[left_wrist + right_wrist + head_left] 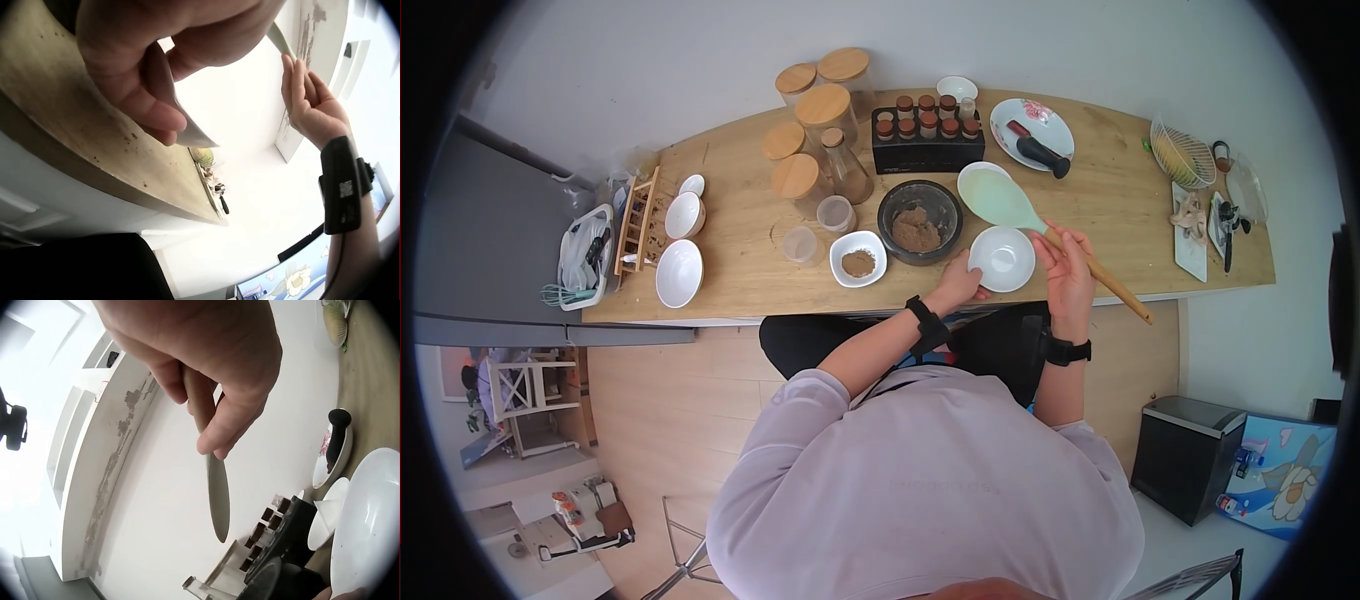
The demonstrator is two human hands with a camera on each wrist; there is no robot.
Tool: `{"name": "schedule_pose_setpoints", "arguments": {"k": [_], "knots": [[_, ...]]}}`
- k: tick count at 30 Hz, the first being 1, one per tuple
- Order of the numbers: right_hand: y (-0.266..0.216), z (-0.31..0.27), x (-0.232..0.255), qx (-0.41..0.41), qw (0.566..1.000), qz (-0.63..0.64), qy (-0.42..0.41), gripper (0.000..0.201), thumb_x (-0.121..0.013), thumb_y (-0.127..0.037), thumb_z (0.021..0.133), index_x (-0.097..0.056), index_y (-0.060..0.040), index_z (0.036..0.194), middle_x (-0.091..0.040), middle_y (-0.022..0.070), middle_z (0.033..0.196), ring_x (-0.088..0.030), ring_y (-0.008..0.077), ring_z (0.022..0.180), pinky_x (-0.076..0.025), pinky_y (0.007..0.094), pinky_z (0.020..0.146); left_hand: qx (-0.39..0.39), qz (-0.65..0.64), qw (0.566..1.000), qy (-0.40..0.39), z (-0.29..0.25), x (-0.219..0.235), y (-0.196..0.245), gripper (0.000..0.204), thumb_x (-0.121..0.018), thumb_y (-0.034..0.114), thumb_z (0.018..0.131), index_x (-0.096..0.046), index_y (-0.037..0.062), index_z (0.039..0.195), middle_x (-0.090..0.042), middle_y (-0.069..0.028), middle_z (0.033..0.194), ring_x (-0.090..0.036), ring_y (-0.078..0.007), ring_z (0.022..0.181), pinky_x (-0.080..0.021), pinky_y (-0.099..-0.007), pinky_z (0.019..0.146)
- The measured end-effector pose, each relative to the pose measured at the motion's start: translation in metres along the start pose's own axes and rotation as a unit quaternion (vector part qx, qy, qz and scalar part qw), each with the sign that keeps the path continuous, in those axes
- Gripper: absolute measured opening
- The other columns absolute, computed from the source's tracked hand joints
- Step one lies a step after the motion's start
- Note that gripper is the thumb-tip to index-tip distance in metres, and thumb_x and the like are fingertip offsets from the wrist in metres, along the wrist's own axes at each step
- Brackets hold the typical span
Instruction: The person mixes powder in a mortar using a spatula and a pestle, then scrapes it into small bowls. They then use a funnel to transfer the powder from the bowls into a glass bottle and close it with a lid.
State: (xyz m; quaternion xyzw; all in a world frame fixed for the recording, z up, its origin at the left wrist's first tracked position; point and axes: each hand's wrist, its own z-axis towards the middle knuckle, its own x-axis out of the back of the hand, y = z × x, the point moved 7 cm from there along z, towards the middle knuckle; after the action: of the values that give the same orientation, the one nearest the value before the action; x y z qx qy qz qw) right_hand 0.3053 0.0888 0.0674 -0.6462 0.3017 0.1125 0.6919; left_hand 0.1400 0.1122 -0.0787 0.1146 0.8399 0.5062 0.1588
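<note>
My right hand [1068, 270] grips the wooden handle of a pale green spatula [998, 200], held up over the table with its broad head pointing to the back left. In the right wrist view the spatula [219, 500] shows edge-on, thin, below the curled fingers. My left hand [960, 280] pinches the rim of a white bowl [1003, 258] between thumb and fingers, near the table's front edge. Left of it, a dark mortar [890, 215] holds brown powder [915, 232]. Another white bowl [972, 176] lies partly hidden under the spatula's head.
A square white dish [840, 270] of brown powder and two small clear cups stand left of the mortar. Behind are wooden-lidded jars [824, 103], a black spice rack [900, 155] and a floral plate [1000, 110] bearing a black pestle [1040, 155]. White bowls [678, 272] stand far left.
</note>
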Motion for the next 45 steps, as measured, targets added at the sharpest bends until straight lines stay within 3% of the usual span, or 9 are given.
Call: {"name": "schedule_pose_setpoints", "arguments": {"k": [7,11,21,24,28,31,37,43,45], "knots": [[-0.047,0.007,0.006,0.042,0.999,0.013,-0.002,0.018,-0.052,-0.012,0.101,-0.056,0.0031,0.111,-0.059,0.0273,0.126,-0.066,0.0345,0.109,-0.058,0.0365,0.093,0.013,-0.098,0.989,-0.111,-0.085,0.008,0.043,0.055,-0.050,0.000,0.093,-0.032,-0.0004,0.145,-0.063,-0.0142,0.113,-0.070,-0.0200,0.085,-0.061,-0.0290,0.069],[-0.028,0.016,-0.013,-0.009,0.999,-0.023,-0.035,0.016,-0.055,-0.010,0.100,-0.058,0.0034,0.107,-0.063,0.0251,0.121,-0.067,0.0311,0.106,-0.058,0.0360,0.092,-0.005,-0.206,0.973,-0.108,-0.140,0.070,0.065,0.065,-0.055,0.003,0.089,-0.027,0.0018,0.148,-0.063,-0.0137,0.114,-0.069,-0.0180,0.079,-0.054,-0.0229,0.060],[0.064,0.016,-0.096,0.074,0.917,-0.344,-0.186,0.011,-0.067,-0.011,0.092,-0.068,-0.0003,0.094,-0.068,0.0001,0.082,-0.057,0.0060,0.073,-0.046,0.0240,0.066,-0.203,-0.231,0.934,0.182,-0.185,0.171,0.111,0.044,-0.047,0.031,0.104,-0.031,0.0133,0.142,-0.062,-0.0106,0.111,-0.063,-0.0142,0.075,-0.049,-0.0254,0.058],[0.063,0.029,-0.089,0.040,0.909,-0.380,-0.166,0.014,-0.068,-0.014,0.091,-0.067,-0.0003,0.088,-0.064,0.0022,0.071,-0.053,0.0078,0.065,-0.042,0.0261,0.060,-0.239,-0.231,0.918,0.217,-0.186,0.178,0.113,0.054,-0.039,0.051,0.105,-0.044,0.0082,0.138,-0.065,-0.0098,0.106,-0.061,-0.0154,0.071,-0.047,-0.0266,0.056],[0.018,0.037,-0.110,0.149,0.849,-0.481,-0.163,0.028,-0.070,-0.021,0.092,-0.061,0.0001,0.076,-0.054,0.0080,0.060,-0.047,0.0126,0.055,-0.038,0.0296,0.054,-0.256,-0.223,0.911,0.236,-0.185,0.168,0.117,0.061,-0.029,0.056,0.106,-0.047,0.0063,0.135,-0.067,-0.0102,0.104,-0.062,-0.0158,0.072,-0.048,-0.0270,0.057],[0.043,0.038,-0.104,0.104,0.838,-0.497,-0.198,0.028,-0.068,-0.021,0.094,-0.061,-0.0002,0.076,-0.056,0.0001,0.063,-0.046,0.0065,0.060,-0.037,0.0274,0.056,-0.246,-0.228,0.912,0.238,-0.180,0.166,0.106,0.062,-0.027,0.057,0.106,-0.048,0.0062,0.135,-0.067,-0.0101,0.105,-0.063,-0.0161,0.075,-0.049,-0.0277,0.058],[0.064,0.032,-0.098,0.030,0.935,-0.343,-0.089,0.026,-0.068,-0.020,0.094,-0.062,0.0001,0.078,-0.057,-0.0013,0.065,-0.052,0.0054,0.063,-0.042,0.0242,0.059,-0.225,-0.230,0.914,0.246,-0.179,0.159,0.097,0.063,-0.024,0.057,0.106,-0.046,0.0070,0.137,-0.066,-0.0097,0.109,-0.065,-0.0169,0.080,-0.050,-0.0286,0.058],[0.054,0.018,-0.120,0.157,0.870,-0.408,-0.226,0.014,-0.069,-0.013,0.090,-0.067,0.0003,0.086,-0.068,0.0039,0.078,-0.059,0.0087,0.070,-0.046,0.0256,0.064,-0.225,-0.236,0.914,0.243,-0.178,0.157,0.100,0.061,-0.024,0.055,0.106,-0.043,0.0080,0.140,-0.065,-0.0100,0.113,-0.065,-0.0172,0.083,-0.050,-0.0287,0.058],[0.058,0.029,-0.102,0.066,0.886,-0.399,-0.228,0.010,-0.070,-0.010,0.089,-0.068,-0.0003,0.089,-0.071,0.0047,0.084,-0.062,0.0105,0.075,-0.048,0.0268,0.068,-0.219,-0.238,0.916,0.237,-0.178,0.157,0.096,0.061,-0.024,0.055,0.107,-0.044,0.0078,0.140,-0.065,-0.0100,0.113,-0.066,-0.0173,0.082,-0.050,-0.0289,0.058]]}}
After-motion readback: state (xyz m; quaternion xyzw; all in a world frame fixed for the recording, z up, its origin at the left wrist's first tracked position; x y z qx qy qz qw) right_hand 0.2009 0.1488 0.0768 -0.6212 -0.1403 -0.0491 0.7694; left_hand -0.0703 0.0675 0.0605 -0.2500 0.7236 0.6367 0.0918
